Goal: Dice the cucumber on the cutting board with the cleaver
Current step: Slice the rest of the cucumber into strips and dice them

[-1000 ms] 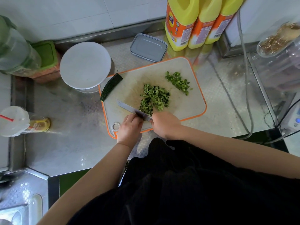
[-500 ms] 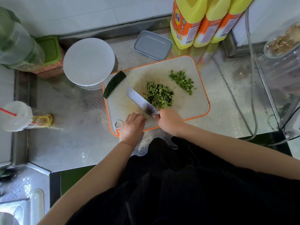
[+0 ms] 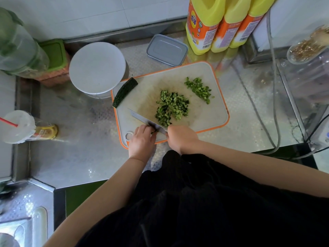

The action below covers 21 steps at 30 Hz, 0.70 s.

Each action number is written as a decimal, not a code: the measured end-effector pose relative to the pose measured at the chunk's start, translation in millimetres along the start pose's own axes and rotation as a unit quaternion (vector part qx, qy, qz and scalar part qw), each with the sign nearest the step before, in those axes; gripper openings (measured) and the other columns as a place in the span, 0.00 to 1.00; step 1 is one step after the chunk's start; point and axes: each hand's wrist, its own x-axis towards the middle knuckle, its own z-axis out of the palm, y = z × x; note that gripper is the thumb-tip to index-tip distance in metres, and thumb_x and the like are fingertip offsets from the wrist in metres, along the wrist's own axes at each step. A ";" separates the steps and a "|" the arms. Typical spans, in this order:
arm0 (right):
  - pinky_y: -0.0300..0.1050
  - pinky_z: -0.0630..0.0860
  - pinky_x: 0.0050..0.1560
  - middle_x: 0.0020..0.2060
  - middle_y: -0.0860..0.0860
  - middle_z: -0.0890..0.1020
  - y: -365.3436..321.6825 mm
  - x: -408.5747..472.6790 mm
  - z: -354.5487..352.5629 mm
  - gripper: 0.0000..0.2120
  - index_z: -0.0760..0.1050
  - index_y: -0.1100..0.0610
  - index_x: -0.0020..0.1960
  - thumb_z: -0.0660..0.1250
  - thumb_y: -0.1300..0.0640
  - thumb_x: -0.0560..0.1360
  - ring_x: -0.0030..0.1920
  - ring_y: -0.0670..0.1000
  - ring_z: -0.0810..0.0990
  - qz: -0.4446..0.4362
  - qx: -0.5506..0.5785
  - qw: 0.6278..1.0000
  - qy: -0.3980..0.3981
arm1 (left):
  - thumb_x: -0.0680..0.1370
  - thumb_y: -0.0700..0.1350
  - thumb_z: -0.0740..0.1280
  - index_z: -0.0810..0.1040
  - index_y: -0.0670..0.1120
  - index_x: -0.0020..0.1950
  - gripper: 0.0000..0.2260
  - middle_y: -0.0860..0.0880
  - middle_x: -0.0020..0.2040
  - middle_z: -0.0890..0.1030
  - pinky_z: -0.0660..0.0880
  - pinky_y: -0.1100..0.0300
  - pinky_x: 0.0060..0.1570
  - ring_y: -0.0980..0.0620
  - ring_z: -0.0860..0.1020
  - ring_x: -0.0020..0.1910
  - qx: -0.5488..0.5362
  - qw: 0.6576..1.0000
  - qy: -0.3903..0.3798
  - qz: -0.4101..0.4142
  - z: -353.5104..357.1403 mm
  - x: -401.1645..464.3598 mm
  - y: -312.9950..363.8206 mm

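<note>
Cleaver (image 3: 142, 117) back down from lifted tilt, right hand (image 3: 181, 138) gripping handle; left hand (image 3: 142, 139) curled, pinching last cucumber strips (image 3: 154, 131) at blade. Dicing continues; diced pile (image 3: 171, 108) grows, uncut piece (image 3: 124, 92) waits on cutting board (image 3: 210, 118).

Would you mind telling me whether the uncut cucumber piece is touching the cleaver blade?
Apart. The head view shows bare cutting board between the cucumber piece and the cleaver.

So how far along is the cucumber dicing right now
Mostly done. Two heaps already lie diced on the cutting board: a small pile at the far right and a larger pile mid-board. In hand: the right hand grips the cleaver, blade down beside cucumber bits under the left hand's fingertips. Left: one uncut cucumber piece at the board's far left corner.
</note>
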 end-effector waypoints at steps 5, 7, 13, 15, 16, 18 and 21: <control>0.45 0.70 0.33 0.34 0.52 0.74 -3.7 5.0 5.3 0.03 0.71 0.59 0.44 0.61 0.62 0.77 0.36 0.56 0.77 0.007 -0.006 1.000 -0.009 | 0.75 0.47 0.62 0.80 0.41 0.43 0.12 0.45 0.42 0.80 0.73 0.55 0.36 0.43 0.78 0.41 -0.009 1.000 0.009 -0.002 1.7 0.1 -0.3; 0.46 0.71 0.33 0.32 0.52 0.72 -2.7 6.9 4.5 0.04 0.70 0.59 0.43 0.61 0.62 0.77 0.36 0.57 0.77 0.002 0.009 1.000 -0.015 | 0.76 0.47 0.62 0.81 0.41 0.44 0.12 0.45 0.42 0.80 0.73 0.54 0.37 0.43 0.78 0.42 -0.017 1.000 0.003 -0.008 2.2 -0.8 -0.8; 0.47 0.68 0.39 0.41 0.56 0.77 8.0 16.1 -4.0 0.12 0.73 0.61 0.49 0.59 0.52 0.80 0.44 0.58 0.77 0.030 0.113 0.993 -0.013 | 0.76 0.49 0.62 0.81 0.41 0.46 0.13 0.45 0.44 0.80 0.72 0.54 0.43 0.42 0.78 0.44 -0.020 1.000 -0.012 -0.010 1.0 -2.5 -2.6; 0.46 0.67 0.39 0.37 0.53 0.75 11.7 14.7 -5.9 0.11 0.69 0.59 0.46 0.58 0.52 0.80 0.42 0.57 0.75 0.030 0.116 0.993 -0.014 | 0.76 0.50 0.62 0.81 0.41 0.48 0.14 0.44 0.45 0.80 0.72 0.53 0.44 0.42 0.78 0.45 -0.028 0.999 -0.017 -0.023 -0.6 -4.9 -2.3; 0.46 0.66 0.38 0.35 0.52 0.73 13.0 12.6 -7.3 0.11 0.67 0.58 0.44 0.57 0.52 0.81 0.40 0.56 0.74 0.025 0.111 0.993 -0.013 | 0.76 0.50 0.62 0.80 0.41 0.48 0.14 0.44 0.46 0.79 0.73 0.52 0.43 0.42 0.78 0.45 -0.029 0.999 -0.018 -0.030 -1.0 -6.4 -2.6; 0.46 0.67 0.38 0.36 0.53 0.73 13.0 6.6 -10.3 0.11 0.68 0.58 0.45 0.57 0.52 0.81 0.40 0.57 0.74 0.000 0.090 0.996 -0.004 | 0.76 0.50 0.62 0.80 0.40 0.48 0.14 0.44 0.46 0.79 0.75 0.51 0.42 0.41 0.78 0.44 -0.024 0.999 -0.016 -0.033 -1.8 -9.0 -2.6; 0.47 0.68 0.37 0.39 0.55 0.76 5.7 -2.3 -12.1 0.12 0.73 0.61 0.49 0.56 0.53 0.81 0.40 0.57 0.75 -0.038 0.046 0.998 0.001 | 0.76 0.49 0.60 0.80 0.40 0.45 0.14 0.44 0.43 0.79 0.75 0.50 0.39 0.41 0.77 0.41 -0.016 0.999 -0.012 -0.025 -2.7 -8.5 -2.4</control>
